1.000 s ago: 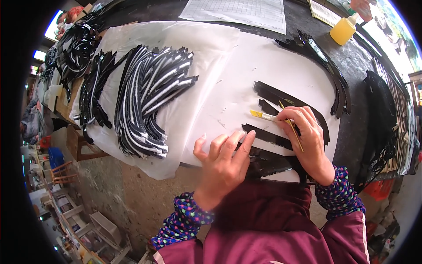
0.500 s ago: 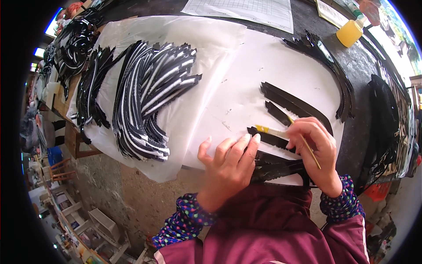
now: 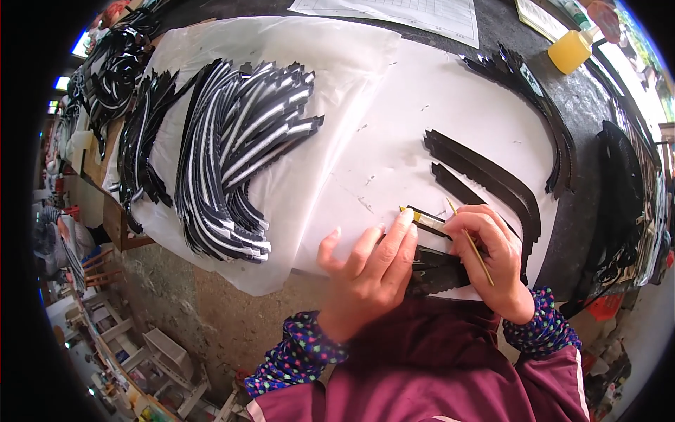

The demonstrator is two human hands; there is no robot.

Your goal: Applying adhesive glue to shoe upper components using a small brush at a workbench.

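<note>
My left hand (image 3: 373, 271) lies flat on the white sheet (image 3: 383, 151), fingers extended, its fingertips resting at the end of a dark strip (image 3: 436, 232). Closed around a thin yellowish stick (image 3: 478, 257), my right hand (image 3: 491, 247) also holds what looks like a flat brush (image 3: 429, 220) with a yellow tip and a whitish part. The tip touches or hovers just over the strip beside my left fingertips. Farther out, long curved black strips (image 3: 485, 172) lie on the sheet. More dark pieces (image 3: 439, 274) sit at the near edge, partly under my hands.
On the left, a pile of black strips with white bands (image 3: 232, 155) rests on translucent sheeting (image 3: 281, 239). Glossy black strips (image 3: 531, 98) lie at the far right. Beyond them stands a yellow bottle (image 3: 569, 51). A gridded paper (image 3: 394, 10) lies at the back.
My right hand has moved slightly left and nearer, bringing the brush and stick along. The brush tip now meets my left fingertips. My left hand has barely moved.
</note>
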